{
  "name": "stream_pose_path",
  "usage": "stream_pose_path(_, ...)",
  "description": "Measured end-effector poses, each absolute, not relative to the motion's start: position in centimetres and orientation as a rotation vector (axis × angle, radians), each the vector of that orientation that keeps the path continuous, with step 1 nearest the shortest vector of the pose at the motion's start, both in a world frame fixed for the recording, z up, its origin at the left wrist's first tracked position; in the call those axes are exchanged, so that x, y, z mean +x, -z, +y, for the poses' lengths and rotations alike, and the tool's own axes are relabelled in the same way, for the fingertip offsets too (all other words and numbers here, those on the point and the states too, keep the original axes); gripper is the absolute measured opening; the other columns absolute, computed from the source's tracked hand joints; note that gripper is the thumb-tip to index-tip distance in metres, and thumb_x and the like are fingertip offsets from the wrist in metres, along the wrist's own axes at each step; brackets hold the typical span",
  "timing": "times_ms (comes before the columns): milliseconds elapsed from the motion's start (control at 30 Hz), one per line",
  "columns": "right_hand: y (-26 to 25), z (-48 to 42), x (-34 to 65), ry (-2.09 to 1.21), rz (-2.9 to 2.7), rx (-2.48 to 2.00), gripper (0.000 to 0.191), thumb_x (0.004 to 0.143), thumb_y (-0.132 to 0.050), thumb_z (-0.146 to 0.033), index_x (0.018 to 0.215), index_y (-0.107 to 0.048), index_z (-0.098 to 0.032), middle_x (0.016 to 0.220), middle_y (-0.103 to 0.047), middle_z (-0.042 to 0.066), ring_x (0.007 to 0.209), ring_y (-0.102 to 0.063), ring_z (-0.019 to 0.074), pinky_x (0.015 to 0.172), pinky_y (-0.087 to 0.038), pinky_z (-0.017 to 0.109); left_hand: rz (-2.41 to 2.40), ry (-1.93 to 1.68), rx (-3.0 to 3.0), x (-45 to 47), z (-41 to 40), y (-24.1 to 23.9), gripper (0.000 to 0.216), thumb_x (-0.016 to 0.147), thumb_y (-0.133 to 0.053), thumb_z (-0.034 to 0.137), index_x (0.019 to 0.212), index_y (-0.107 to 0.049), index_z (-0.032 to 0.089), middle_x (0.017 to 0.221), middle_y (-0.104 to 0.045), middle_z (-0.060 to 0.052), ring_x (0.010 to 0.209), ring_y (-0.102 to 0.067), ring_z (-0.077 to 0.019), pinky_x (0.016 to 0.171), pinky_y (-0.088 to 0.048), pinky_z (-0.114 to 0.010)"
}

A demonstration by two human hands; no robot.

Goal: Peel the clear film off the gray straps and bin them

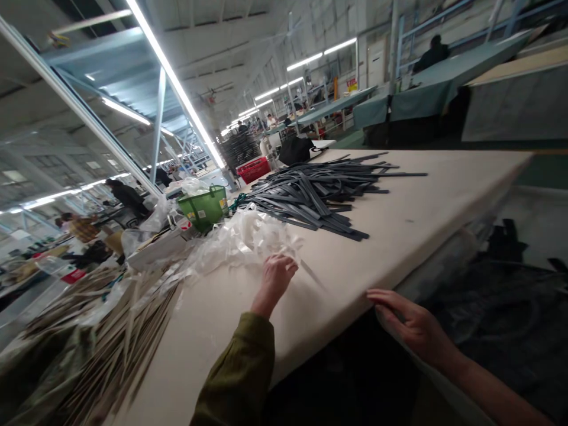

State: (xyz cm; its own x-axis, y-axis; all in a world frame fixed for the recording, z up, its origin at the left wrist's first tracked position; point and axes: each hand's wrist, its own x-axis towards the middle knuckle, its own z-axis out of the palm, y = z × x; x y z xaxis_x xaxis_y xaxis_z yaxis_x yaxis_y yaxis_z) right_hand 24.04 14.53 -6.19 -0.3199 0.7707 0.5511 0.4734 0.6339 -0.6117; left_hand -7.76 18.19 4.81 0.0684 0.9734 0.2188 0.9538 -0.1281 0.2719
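Observation:
My left hand point(276, 281), in an olive sleeve, is over the table beside a heap of white translucent plastic strips point(248, 234). Its fingers are curled together; what lies between them, if anything, is hidden. A thin, blurred strip shows on the tabletop just right of it. My right hand point(410, 322) is at the table's near edge, fingers stretched out and holding nothing that I can see. Beyond both hands, a pile of dark grey flat strips point(310, 192) is spread over the table point(386, 231).
Long brown strips point(119, 337) cover the table's left side. At the back stand a green basket point(204, 208), a red crate point(254, 170) and a black bag point(296, 151). Dark material point(501, 313) lies below on the right. Several people are farther off.

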Motion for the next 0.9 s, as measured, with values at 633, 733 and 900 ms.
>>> stream_pose_path(633, -3.9, 14.8, 12.3, -1.379, -2.184, -0.641, 0.02, 0.086, -0.067, -0.034, 0.081, -0.078, -0.018, 0.081, -0.077, 0.006, 0.08, -0.069, 0.0237, 0.089, -0.049, 0.043, 1.956, -0.622, 2.561, -10.1, 8.6, -8.2, 0.037, 0.083, -0.071, 0.022, 0.119, -0.066, 0.031, 0.133, -0.065, -0.006, 0.125, -0.056, -0.0267, 0.113, -0.033, -0.047)
stream_pose_path(733, -4.5, 14.9, 11.9, -1.661, -1.879, -0.679, 0.041, 0.091, -0.059, -0.05, 0.094, -0.077, -0.014, 0.088, -0.078, 0.008, 0.077, -0.069, 0.0197, 0.073, -0.054, 0.031, 2.249, -1.146, 2.137, -9.9, 7.2, -7.4, 0.035, 0.086, -0.066, 0.032, 0.12, -0.064, 0.023, 0.128, -0.066, -0.012, 0.118, -0.06, -0.0287, 0.104, -0.044, -0.045)
stream_pose_path(900, -5.3, 15.2, 10.9, -1.933, -1.457, -0.667, 0.046, 0.083, -0.065, -0.059, 0.093, -0.074, -0.015, 0.103, -0.076, 0.012, 0.092, -0.07, 0.0214, 0.077, -0.058, 0.032, 1.779, -1.219, 1.549, -5.4, 4.4, -4.0, 0.034, 0.087, -0.062, 0.041, 0.112, -0.069, 0.02, 0.105, -0.075, -0.007, 0.094, -0.069, -0.0227, 0.084, -0.054, -0.033)
